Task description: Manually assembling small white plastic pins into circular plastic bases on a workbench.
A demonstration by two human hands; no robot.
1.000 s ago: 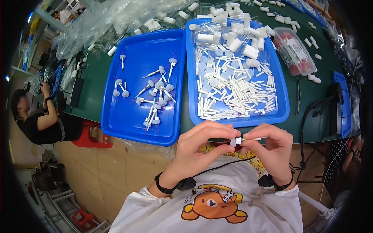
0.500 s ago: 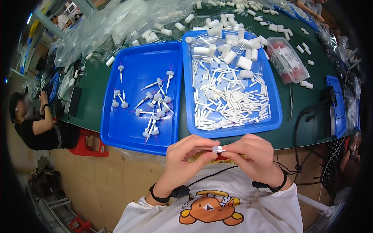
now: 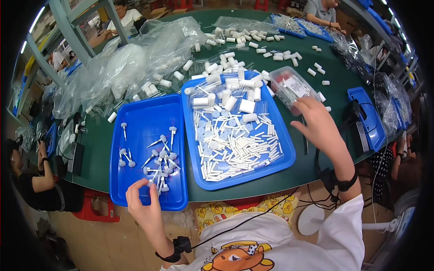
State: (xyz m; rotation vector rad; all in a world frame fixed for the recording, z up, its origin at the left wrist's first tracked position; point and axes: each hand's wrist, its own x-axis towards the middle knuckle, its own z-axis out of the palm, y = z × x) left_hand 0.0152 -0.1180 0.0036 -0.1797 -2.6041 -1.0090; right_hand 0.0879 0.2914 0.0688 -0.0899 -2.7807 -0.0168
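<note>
Over the near edge of the left blue tray, my left hand pinches what looks like a small white rod with a grey round cap. The fingertips partly hide it. Several similar capped rods with thin red wires lie heaped in that tray. My right hand reaches out at the near end of a clear plastic box, thumb apart from the fingers, nothing seen in it. Red contents and a white label show in the box. The right blue tray holds short white sticks, pale discs and white cylinders.
Crumpled clear plastic bags cover the far left of the green table. Loose white cylinders lie beyond the trays. Tweezers rest beside the right tray. Another blue tray stands far right. Other people sit around the table.
My hands have parted from a shared hold on a small capped part. The left has moved to the left tray, the right out to the clear box. The view has shifted.
</note>
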